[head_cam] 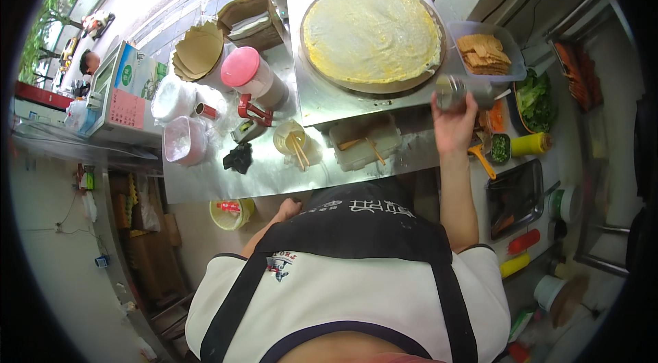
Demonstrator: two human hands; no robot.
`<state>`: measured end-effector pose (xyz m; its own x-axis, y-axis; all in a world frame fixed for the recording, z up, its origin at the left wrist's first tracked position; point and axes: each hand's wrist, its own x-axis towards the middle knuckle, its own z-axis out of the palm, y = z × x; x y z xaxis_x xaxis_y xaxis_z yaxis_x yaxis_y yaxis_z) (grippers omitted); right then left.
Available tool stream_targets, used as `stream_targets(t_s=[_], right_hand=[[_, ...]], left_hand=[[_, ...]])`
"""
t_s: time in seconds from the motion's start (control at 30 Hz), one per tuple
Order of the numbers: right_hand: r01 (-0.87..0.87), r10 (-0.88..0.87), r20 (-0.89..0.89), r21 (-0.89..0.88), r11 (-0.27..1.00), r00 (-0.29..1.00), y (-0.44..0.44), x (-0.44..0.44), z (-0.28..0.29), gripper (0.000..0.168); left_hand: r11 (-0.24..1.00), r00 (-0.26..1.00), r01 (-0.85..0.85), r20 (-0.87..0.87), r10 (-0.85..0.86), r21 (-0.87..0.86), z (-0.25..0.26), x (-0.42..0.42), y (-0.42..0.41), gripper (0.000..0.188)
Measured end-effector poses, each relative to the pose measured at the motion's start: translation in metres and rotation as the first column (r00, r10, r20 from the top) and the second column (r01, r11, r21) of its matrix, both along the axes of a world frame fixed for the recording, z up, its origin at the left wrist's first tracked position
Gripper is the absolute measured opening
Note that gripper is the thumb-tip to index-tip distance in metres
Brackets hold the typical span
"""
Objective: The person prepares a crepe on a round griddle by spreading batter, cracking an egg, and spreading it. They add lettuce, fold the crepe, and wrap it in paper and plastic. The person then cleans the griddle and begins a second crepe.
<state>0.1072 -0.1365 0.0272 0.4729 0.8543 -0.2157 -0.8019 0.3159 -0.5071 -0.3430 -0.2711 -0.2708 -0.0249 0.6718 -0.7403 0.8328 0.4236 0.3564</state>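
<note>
A large thin crepe with egg spread over it (372,31) covers the round griddle plate (396,89). At the griddle's lower right, my right hand (455,124) is closed around a clear jar or shaker (452,92); the jar is blurred, so its contents cannot be told. My left hand (290,207) hangs low beside my black apron (354,219), below the steel counter's front edge, with its fingers curled; nothing shows in it.
A tub of fried crackers (483,55), lettuce (534,101), chopped scallions (498,147) and an orange-handled tool (483,161) lie right. Left stand a pink-lidded pitcher (257,78), a cup with chopsticks (292,139) and an open plastic container (365,144).
</note>
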Motion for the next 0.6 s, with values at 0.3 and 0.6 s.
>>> stream_targets(t_s=[0.3,0.6], right_hand=[[0.079,-0.409,0.910,0.404,0.912,0.070,0.168,-0.009,0.131,0.059],[0.130,-0.521,0.850,0.509,0.851,0.076,0.182,-0.007,0.147,0.056]], left_hand=[[0.991,0.989,-0.136,0.062,0.136,0.000,-0.037,0.008,-0.021,0.038],[0.967,0.966,-0.253,0.051,0.254,-0.034,-0.028,0.012,-0.055,0.040]])
